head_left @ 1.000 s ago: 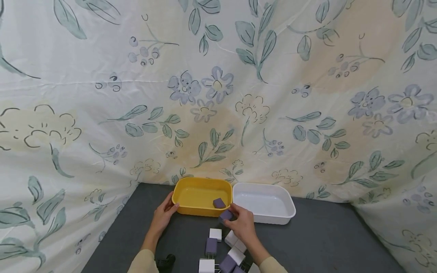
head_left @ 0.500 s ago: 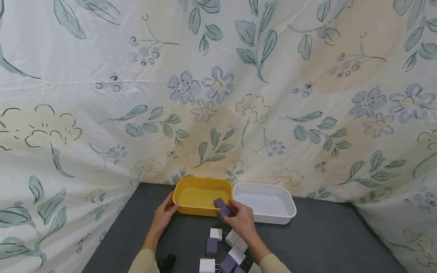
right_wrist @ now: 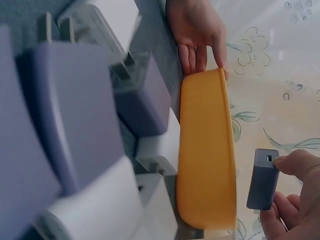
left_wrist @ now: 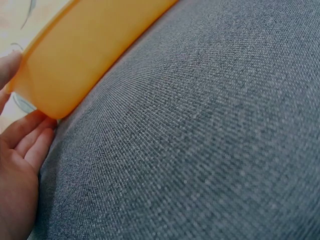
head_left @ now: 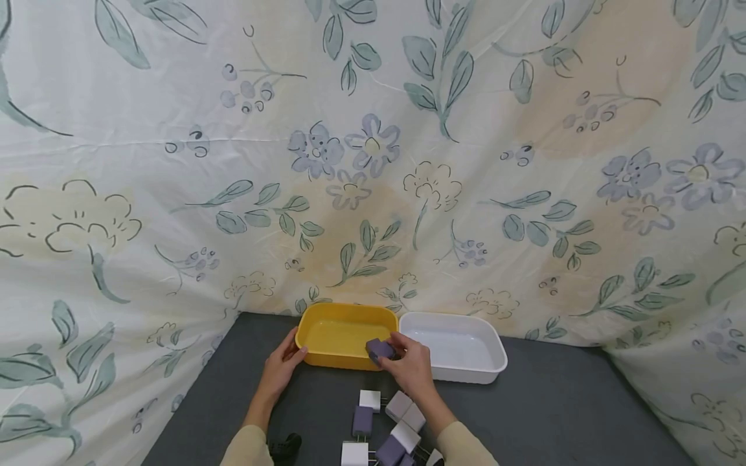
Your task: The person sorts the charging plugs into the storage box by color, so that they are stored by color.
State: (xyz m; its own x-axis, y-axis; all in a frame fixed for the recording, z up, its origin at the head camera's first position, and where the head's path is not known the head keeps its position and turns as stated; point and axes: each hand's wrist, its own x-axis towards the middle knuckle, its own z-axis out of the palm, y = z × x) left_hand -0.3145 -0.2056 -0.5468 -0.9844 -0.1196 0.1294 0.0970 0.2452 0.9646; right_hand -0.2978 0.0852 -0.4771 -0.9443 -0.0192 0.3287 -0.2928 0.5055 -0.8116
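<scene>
In pinching right hand (head_left: 412, 364), purple charger (right_wrist: 262, 185)

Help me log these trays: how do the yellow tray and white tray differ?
The yellow tray stands left of the white tray. The left hand holds the yellow tray, while the white tray is unheld. Both are shallow, open-topped, rounded rectangles.

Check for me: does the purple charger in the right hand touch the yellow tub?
Apart. The right wrist view shows the purple charger, pinched in the right hand, clear of the yellow tub, with patterned cloth visible between.
</scene>
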